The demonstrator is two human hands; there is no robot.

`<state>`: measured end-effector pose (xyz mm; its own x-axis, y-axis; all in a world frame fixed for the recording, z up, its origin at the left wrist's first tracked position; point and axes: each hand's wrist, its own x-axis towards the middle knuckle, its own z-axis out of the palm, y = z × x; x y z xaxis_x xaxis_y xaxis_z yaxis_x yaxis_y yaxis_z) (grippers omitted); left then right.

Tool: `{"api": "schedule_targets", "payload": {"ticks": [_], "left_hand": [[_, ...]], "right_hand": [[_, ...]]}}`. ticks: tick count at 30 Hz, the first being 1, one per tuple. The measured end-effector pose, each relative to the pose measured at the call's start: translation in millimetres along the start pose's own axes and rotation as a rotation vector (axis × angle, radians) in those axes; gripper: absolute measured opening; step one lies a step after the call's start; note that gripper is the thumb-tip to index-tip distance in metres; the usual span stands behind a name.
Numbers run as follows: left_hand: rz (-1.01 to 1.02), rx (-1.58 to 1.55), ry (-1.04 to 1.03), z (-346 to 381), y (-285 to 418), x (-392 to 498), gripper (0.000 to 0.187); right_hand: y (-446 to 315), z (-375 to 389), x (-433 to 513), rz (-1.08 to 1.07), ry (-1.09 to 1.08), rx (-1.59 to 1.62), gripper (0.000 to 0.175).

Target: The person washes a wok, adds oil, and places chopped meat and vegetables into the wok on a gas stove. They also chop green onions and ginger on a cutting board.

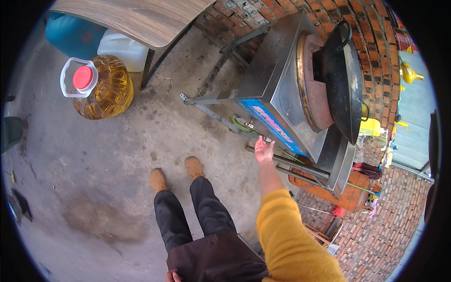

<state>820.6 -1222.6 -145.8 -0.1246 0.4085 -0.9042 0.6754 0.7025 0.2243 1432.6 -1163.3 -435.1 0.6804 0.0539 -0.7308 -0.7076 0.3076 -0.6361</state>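
My right hand (264, 149) reaches out in a mustard-yellow sleeve, its thumb and fingers on a metal gas valve knob (268, 140) low on the stove's front. A second valve (250, 124) with a green hose (239, 123) sits beside it. The stainless-steel wok stove (259, 67) carries a blue printed panel (271, 123) above the valves. On its thick burner ring (317, 102) rests a large dark wok (343, 84) with loop handles. Only a few fingers of my left hand (173, 276) show at the bottom edge, against a dark apron (218, 259).
A big oil jug (109, 91) with a red cap stands on the concrete floor (105, 158). Behind it are a white plastic container (123, 51), a blue barrel (70, 33) and a wood-grain table (141, 17). An orange gas cylinder (338, 179) lies past the stove near the brick wall (394, 204).
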Motion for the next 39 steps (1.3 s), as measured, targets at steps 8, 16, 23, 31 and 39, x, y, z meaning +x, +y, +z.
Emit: {"api": "schedule_targets", "payload": {"ticks": [8,16,23,31,39], "left_hand": [[0.033,-0.079,-0.015,4,2,-2,0.035],[0.140,-0.064,0.041,9,-10,-4,0.031],[0.073,-0.105,0.033,12,-17,-3,0.034],[0.117,-0.053,0.047,12,-11,-1,0.031],[0.111,-0.004,0.023,11,6,0,0.027]], "right_hand": [[18,3,6,-0.941,0.199,-0.776,0.044],[37,8,16,-0.947,0.358,-0.680,0.037],[27,5,11,-0.490,0.351,-0.510,0.038],[-3,11,2,0.139,0.103,-0.137,0.070],[1,2,-12,0.045,-0.050,-0.072,0.060]]}}
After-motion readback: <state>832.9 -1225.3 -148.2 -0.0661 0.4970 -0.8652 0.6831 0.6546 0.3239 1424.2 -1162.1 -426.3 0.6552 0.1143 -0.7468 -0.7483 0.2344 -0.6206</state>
